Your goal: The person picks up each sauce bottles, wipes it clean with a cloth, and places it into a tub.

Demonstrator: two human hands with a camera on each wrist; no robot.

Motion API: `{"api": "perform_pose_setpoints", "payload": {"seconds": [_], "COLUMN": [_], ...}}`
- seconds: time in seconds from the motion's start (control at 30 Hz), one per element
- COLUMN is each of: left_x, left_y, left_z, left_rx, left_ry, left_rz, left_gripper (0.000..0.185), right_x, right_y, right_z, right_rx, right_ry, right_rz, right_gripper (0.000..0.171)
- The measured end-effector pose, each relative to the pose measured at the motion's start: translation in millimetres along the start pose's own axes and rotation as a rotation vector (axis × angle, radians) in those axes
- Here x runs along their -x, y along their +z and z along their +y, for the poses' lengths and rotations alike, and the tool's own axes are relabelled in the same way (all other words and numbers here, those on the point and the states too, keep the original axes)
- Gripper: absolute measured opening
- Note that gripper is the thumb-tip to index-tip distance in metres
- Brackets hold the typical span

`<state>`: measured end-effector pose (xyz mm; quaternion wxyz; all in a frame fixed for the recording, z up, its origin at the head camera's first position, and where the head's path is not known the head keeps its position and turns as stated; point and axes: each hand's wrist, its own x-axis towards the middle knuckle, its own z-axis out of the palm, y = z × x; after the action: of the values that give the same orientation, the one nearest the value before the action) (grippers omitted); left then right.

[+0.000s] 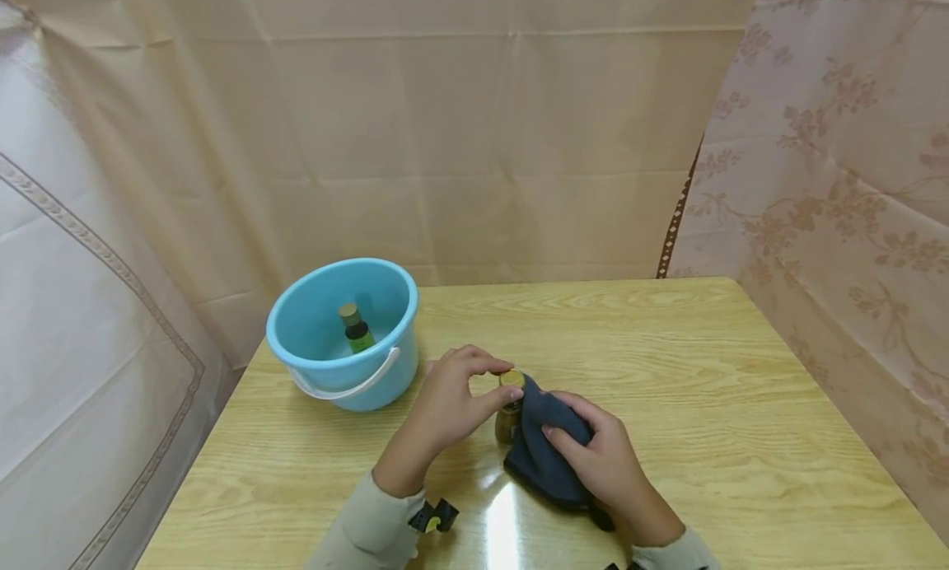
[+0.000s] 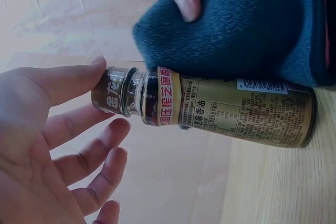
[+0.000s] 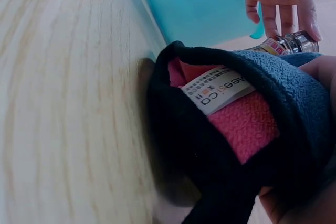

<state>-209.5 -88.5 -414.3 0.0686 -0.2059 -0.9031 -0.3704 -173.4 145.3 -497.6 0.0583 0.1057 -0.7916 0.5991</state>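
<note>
Bucket: I see a blue bucket [image 1: 341, 331] at the far left of the table [image 1: 704, 389], to the left of the bottle I am handling; its white handle hangs down the front.
Bottle in bucket: a green bottle [image 1: 357, 329] with a tan cap stands inside it.
Left hand: my left hand [image 1: 452, 405] comes in from below, wrist bent, thumb and forefinger pinching the cap of the brown bottle [image 1: 508, 409]; in the left wrist view the other fingers [image 2: 89, 161] are spread loose beside the neck.
Brown bottle: it stands upright on the table, right of the bucket and between my two hands, with a gold label and a red band.
Cloth: a dark blue cloth [image 1: 544, 450] with a pink inner side wraps the bottle's right flank and trails onto the table.
Right hand: my right hand [image 1: 604, 463] lies over the cloth, fingers curled round it, pressing it to the bottle.
</note>
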Motion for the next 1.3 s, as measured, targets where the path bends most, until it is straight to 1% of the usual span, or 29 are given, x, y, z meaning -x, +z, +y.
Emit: {"api": "perform_pose_setpoints", "payload": {"seconds": [0.13,0.23,0.37,0.47,0.57,0.73,0.9,1.07,1.3], "left_x": [0.7,1.1,0.7,0.5,0.7,0.7,0.8,0.8,0.9], "left_y": [0.2,0.7,2.0,3.0,3.5,3.2,2.3,1.4,0.9], "left_z": [-0.1,-0.6,-1.5,-2.3,-3.2,-3.7,-2.7,-0.5,0.5], "left_rx": [-0.017,-0.036,-0.055,-0.062,-0.061,-0.049,-0.027,-0.016,-0.01], "left_ry": [0.007,0.017,0.017,0.014,0.019,0.032,0.028,0.018,0.011], "left_rz": [0.002,0.009,0.05,0.089,0.109,0.103,0.075,0.059,0.044], "left_gripper": [0.036,0.037,0.04,0.038,0.033,0.034,0.037,0.034,0.031], "right_x": [-1.1,-1.9,-2.1,-2.3,-2.4,-1.0,0.1,0.6,2.2], "right_y": [0.8,1.4,2.0,2.4,2.4,2.0,1.7,-0.1,-2.7], "right_z": [1.9,2.9,2.6,2.9,3.8,2.2,-1.3,-3.8,-4.4], "right_rx": [0.018,0.041,0.06,0.066,0.075,0.076,0.009,-0.079,-0.094], "right_ry": [0.09,0.136,0.144,0.133,0.103,0.019,-0.055,-0.137,-0.221], "right_rz": [-0.026,-0.042,-0.038,-0.032,-0.021,0.018,0.056,0.049,0.039], "right_gripper": [0.037,0.036,0.036,0.036,0.037,0.039,0.04,0.04,0.042]}}
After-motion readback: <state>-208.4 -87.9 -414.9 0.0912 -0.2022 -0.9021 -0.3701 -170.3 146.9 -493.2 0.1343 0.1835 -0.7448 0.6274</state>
